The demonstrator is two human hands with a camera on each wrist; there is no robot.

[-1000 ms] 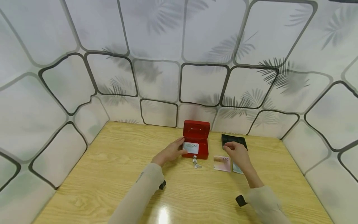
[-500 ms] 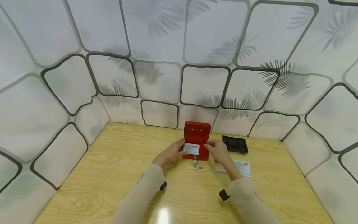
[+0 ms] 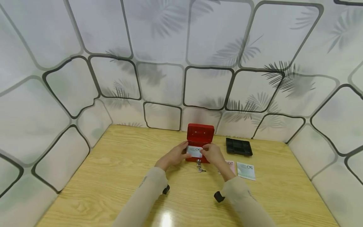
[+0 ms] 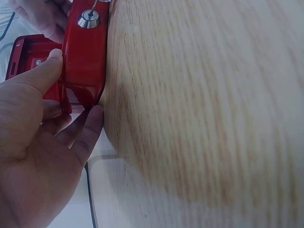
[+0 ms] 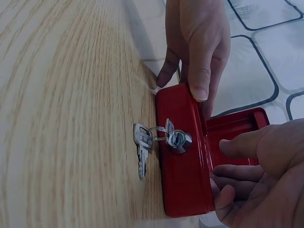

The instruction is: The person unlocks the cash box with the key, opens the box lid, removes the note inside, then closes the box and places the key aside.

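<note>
A red cash box [image 3: 199, 134] stands with its lid raised against the wall. My left hand [image 3: 176, 155] holds its left end; in the left wrist view the thumb [image 4: 53, 66] lies on the front rim and the fingers on the end wall. A 50 banknote [image 3: 193, 152] lies in the box. My right hand [image 3: 214, 155] reaches over the box, fingertips at the note's right edge. The right wrist view shows a gap between thumb [image 5: 240, 146] and fingers, with nothing seen in it. A key sits in the front lock [image 5: 178, 140], a second key [image 5: 143, 148] hanging from its ring.
A black compartment tray [image 3: 239, 147] lies on the wooden table [image 3: 113, 176] right of the box. A pink 20 banknote [image 3: 231, 165], partly behind my right forearm, and another 50 banknote [image 3: 246, 171] lie in front of the tray. Patterned fabric walls [image 3: 161, 115] surround the table.
My right hand has moved left from the black tray to the inside of the cash box, reaching the banknote there. The left hand has stayed on the box's left end.
</note>
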